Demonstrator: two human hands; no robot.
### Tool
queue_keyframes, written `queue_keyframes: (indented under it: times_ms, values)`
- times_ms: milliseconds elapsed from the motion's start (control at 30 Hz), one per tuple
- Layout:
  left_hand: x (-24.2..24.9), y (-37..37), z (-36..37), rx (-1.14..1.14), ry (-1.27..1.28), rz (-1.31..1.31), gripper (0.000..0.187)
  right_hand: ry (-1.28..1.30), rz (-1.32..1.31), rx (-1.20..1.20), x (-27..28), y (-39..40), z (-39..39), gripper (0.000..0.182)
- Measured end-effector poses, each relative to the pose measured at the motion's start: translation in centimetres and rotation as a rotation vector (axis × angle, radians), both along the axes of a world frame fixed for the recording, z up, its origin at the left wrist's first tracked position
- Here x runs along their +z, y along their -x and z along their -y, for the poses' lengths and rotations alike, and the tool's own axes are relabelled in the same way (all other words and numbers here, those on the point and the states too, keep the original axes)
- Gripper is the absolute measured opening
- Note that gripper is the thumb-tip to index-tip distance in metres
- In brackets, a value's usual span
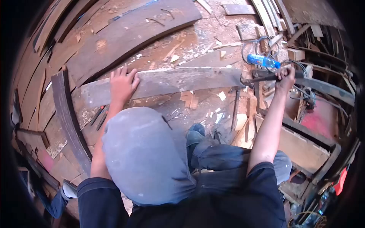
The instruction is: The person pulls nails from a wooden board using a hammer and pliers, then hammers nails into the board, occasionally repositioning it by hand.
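The left grip [123, 84] is resting with fingers apart on a long board [186, 78], which is running rightward from beneath it. Farther from the wearer than this grip, a wide dark plank [133, 40] is lying. Rightward, a hammer-like tool [264, 79] is holding its head by the board's right end, contact unclear. Just beyond the right grip [285, 78], leftward, a blue-labelled bottle [262, 60] is lying; that grip is clamping the tool's handle.
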State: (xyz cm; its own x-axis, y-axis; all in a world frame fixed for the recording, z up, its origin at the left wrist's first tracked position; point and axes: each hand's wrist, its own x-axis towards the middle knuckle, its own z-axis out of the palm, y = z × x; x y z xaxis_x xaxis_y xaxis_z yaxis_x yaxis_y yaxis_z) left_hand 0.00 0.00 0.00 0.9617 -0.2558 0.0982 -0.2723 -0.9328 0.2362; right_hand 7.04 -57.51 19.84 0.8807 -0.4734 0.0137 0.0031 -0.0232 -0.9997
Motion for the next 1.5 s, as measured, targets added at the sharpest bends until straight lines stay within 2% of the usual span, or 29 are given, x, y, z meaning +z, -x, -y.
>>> queue_keyframes:
  times_ms: [67,100,267,367,467,567,667,767,800,833,867,933,967,1000,1033,1133,1267,1367,1400,1500]
  values:
    - [0.0,0.5,-0.3,-0.004,0.077,0.025,0.027,0.098,-0.049,-0.16,2.5,-0.7,-3.5,0.035]
    - [0.5,-1.7,-0.8,-0.005,0.005,0.076,0.027,0.12,-0.061,-0.08,0.4,-1.6,-1.6,0.033]
    - [-0.2,-0.4,0.6,0.007,0.024,0.059,0.025,0.325,-0.195,0.011,7.8,-4.1,0.7,0.028]
    - [-0.2,-0.4,0.4,0.001,0.034,0.082,0.025,0.407,-0.21,0.036,12.3,-4.7,-0.3,0.03]
    - [-0.6,0.3,-1.4,-0.009,0.012,0.043,0.024,0.572,-0.187,0.213,16.0,-4.3,-1.8,0.035]
    - [0.0,1.6,-3.2,-0.013,-0.016,0.071,0.024,0.644,-0.16,0.264,17.2,-3.1,-5.8,0.038]
    - [-0.4,2.0,-4.0,-0.002,-0.024,0.107,0.023,0.604,-0.157,0.312,15.8,-2.8,-9.5,0.039]
    - [0.6,2.4,-3.8,0.025,-0.032,0.098,0.024,0.647,-0.113,0.414,12.6,-1.7,-17.9,0.029]
    - [0.5,2.4,-3.9,0.034,-0.029,0.09,0.024,0.646,-0.115,0.45,10.1,-2.0,-19.3,0.029]
    - [0.5,2.4,-4.1,0.039,-0.009,0.084,0.024,0.733,-0.133,0.344,6.9,-1.9,-21.8,0.031]
    - [0.3,2.4,-4.1,0.044,0.016,0.078,0.024,0.662,-0.214,0.415,5.5,-0.9,-25.5,0.028]
    - [0.1,2.5,-4.3,0.04,0.067,0.08,0.025,0.605,-0.015,0.575,0.3,-0.6,-30.2,0.024]
    - [0.0,2.5,-4.4,0.045,0.082,0.087,0.024,0.594,-0.056,0.587,-1.6,-0.2,-32.2,0.028]
    - [-0.1,2.6,-4.6,0.052,0.093,0.091,0.023,0.688,-0.046,0.568,-2.5,0.0,-33.9,0.03]
    - [-0.2,2.7,-4.7,0.056,0.094,0.102,0.022,0.783,-0.03,0.548,-3.3,0.0,-35.7,0.032]
    - [-0.2,2.8,-4.8,0.063,0.103,0.11,0.022,0.755,-0.061,0.527,-4.9,-0.1,-39.2,0.036]
    - [-0.6,2.7,-5.0,0.063,0.099,0.143,0.023,0.787,0.058,0.547,-5.9,-1.6,-43.8,0.037]
    - [-0.8,2.6,-5.5,0.075,0.105,0.121,0.023,0.636,-0.061,0.537,-4.7,-2.7,-48.7,0.037]
    - [-0.7,2.7,-5.3,0.073,0.107,0.102,0.023,0.767,0.008,0.541,-4.4,-2.6,-48.9,0.039]
    - [-0.7,2.4,-5.7,0.09,0.084,0.083,0.024,0.569,0.042,0.67,-3.5,-2.7,-46.5,0.041]
